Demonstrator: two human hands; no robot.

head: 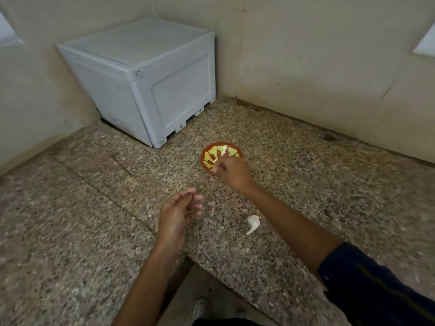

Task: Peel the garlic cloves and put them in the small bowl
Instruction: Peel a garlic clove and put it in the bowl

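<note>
The right hand hovers over the near rim of the bowl, fingers curled with thumb and fingertips pinched together (whether a clove sits between them is too blurred to tell). The left hand hangs above the counter, palm turned inward, fingers loosely bent and holding nothing. The garlic lies on the counter between the two forearms, just beside the right one.
</note>
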